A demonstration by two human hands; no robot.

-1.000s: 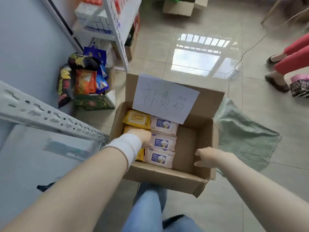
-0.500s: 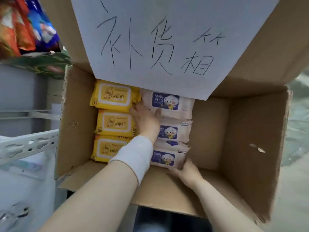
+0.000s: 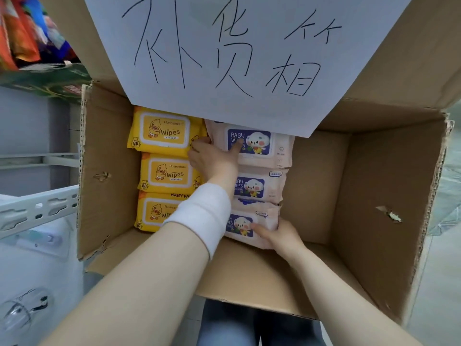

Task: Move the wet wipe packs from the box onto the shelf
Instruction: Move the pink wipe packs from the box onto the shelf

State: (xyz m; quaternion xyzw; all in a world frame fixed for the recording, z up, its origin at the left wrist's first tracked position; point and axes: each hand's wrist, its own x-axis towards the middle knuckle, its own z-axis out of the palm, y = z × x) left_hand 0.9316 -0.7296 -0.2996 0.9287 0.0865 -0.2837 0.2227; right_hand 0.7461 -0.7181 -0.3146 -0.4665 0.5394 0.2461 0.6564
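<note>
The right hand point(image 3: 277, 236) has dropped off the box point(image 3: 374, 183) rim and grips the near pink pack point(image 3: 262, 217); the left hand point(image 3: 214, 161) has slid up, pinching the far pink pack point(image 3: 279, 158). Both packs lie inside the box, not yet lifted.

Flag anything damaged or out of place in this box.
The box is battered: a puncture in its left wall, a torn hole in its right wall, ragged rims. The pink packs lie overlapped, not flat; no pack looks damaged.
</note>
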